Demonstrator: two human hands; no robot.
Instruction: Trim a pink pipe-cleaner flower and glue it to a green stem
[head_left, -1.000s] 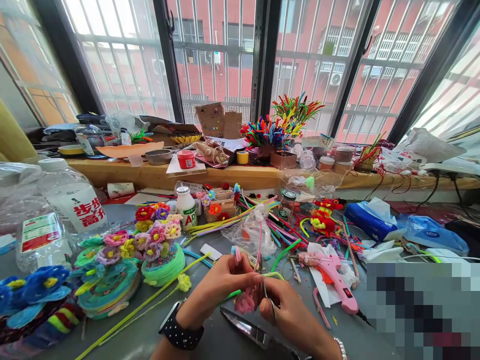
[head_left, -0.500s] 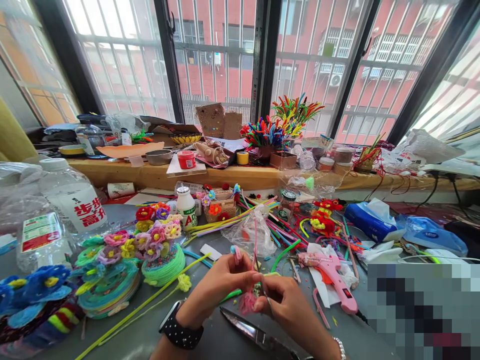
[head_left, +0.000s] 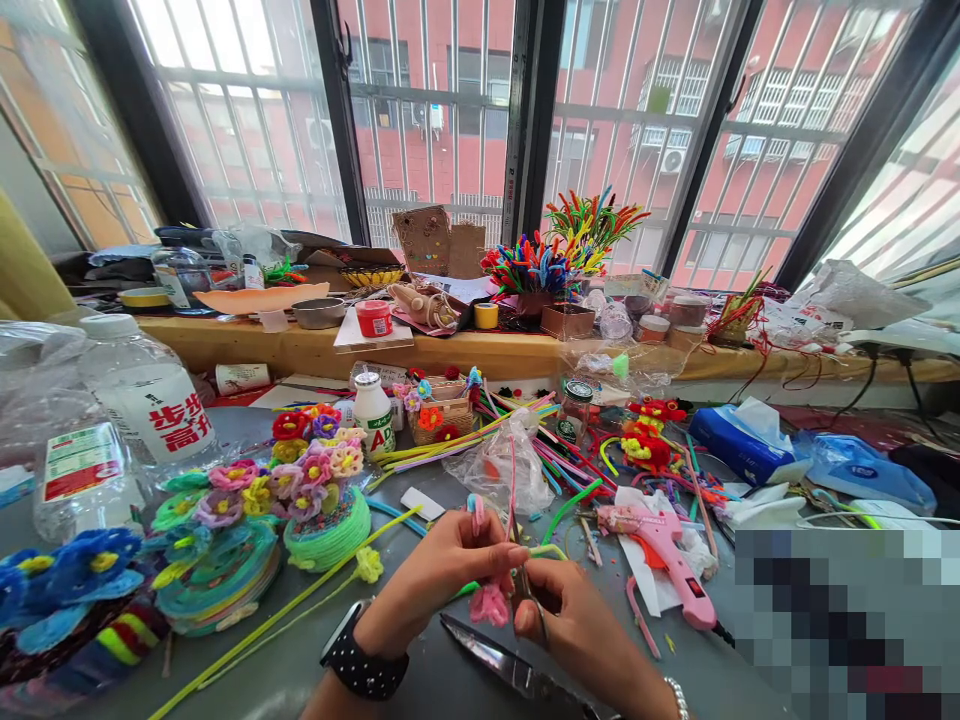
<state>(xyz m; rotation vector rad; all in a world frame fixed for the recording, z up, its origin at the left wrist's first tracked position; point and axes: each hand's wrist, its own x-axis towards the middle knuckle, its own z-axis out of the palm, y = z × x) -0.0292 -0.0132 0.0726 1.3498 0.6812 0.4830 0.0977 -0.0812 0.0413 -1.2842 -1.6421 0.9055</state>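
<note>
My left hand and my right hand meet low in the middle of the view, fingers pinched together. Between them sits a small pink pipe-cleaner flower, with a thin pink pipe cleaner rising from the pinch. My left hand grips the flower piece; a black watch sits on that wrist. My right hand pinches the same piece beside a green pipe cleaner. Black scissors lie on the table just below both hands.
A pink glue gun lies right of my hands. Finished pipe-cleaner flowers and coiled baskets stand at the left, with water bottles behind. Loose pipe cleaners, a plastic bag and a tissue pack crowd the middle and right.
My hands have stayed in place, with small finger shifts on the pink flower piece. The upright pink pipe cleaner has straightened slightly.
</note>
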